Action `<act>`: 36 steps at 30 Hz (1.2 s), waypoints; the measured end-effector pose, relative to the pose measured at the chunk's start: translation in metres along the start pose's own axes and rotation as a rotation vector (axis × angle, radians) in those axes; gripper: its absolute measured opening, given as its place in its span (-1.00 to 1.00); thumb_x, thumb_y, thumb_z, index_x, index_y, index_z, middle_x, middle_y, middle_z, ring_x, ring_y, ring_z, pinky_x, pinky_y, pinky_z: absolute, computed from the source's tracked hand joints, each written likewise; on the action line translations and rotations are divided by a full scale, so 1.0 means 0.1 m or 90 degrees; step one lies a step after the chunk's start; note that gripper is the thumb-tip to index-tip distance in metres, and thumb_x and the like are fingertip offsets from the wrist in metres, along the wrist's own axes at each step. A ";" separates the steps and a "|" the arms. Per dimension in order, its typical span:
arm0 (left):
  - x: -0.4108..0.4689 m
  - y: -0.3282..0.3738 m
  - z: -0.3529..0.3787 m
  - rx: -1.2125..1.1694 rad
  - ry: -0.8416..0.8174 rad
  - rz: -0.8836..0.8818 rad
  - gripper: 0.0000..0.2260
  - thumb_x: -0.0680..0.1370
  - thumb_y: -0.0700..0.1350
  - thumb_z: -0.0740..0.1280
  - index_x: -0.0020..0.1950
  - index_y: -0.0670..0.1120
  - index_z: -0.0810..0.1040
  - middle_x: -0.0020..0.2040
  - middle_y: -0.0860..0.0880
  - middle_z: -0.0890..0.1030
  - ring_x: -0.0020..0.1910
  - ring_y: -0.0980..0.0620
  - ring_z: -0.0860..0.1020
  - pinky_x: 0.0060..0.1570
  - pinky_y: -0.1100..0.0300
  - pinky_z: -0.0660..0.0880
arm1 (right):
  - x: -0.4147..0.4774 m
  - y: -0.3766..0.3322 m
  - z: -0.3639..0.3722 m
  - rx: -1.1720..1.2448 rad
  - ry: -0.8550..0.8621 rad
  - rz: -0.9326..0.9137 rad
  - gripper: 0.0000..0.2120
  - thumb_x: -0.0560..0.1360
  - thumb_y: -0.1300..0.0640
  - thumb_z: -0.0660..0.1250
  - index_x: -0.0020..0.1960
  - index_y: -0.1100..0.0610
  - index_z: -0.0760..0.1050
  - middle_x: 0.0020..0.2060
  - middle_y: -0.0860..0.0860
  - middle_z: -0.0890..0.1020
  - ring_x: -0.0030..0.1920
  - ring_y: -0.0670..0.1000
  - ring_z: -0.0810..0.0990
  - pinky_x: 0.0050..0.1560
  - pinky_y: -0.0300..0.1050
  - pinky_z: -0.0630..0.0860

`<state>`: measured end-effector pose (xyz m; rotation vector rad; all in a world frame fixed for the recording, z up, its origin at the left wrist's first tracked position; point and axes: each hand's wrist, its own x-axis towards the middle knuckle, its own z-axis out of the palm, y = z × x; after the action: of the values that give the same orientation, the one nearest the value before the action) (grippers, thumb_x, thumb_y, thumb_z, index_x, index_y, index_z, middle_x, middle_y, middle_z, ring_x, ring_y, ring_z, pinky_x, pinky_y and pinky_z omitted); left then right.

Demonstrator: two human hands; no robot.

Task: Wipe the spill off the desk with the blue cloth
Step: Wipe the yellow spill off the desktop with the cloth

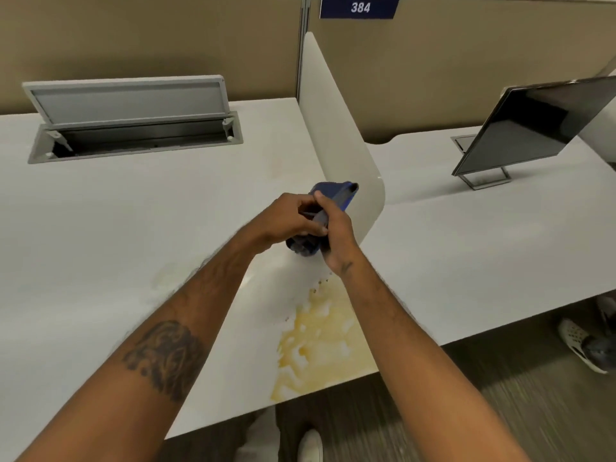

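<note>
A yellow spill (320,341) spreads over the white desk (133,228) near its front edge, with small drops trailing up toward my hands. Both hands hold the blue cloth (336,195) bunched up above the desk, just beyond the spill. My left hand (286,221) grips the cloth from the left. From the right, my right hand (336,235) closes around it. A fold of the cloth sticks out above the fingers and a darker wad (301,245) hangs below them.
A white divider panel (333,128) stands right behind my hands. An open grey cable hatch (133,118) sits at the back left. A dark monitor (533,128) stands on the neighbouring desk at the right. Shoes (586,345) show on the floor.
</note>
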<state>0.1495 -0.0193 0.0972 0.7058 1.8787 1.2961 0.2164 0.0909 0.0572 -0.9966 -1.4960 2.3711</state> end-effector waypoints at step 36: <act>-1.67 -2.03 0.22 0.626 0.380 -0.191 -0.33 0.59 0.31 -0.16 0.61 -0.02 0.08 0.63 -0.13 0.07 0.61 -0.10 0.01 0.51 -0.23 0.01 | -0.26 1.01 -0.87 -1.075 0.064 -0.197 0.05 0.30 -0.63 -0.15 0.62 -0.06 -0.13 0.61 0.15 -0.08 0.60 0.19 -0.10 0.54 0.24 -0.01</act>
<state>0.2574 -0.2059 -0.0554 0.4667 3.0037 0.3200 0.3105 0.0942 -0.0412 -0.8072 -3.1438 0.3923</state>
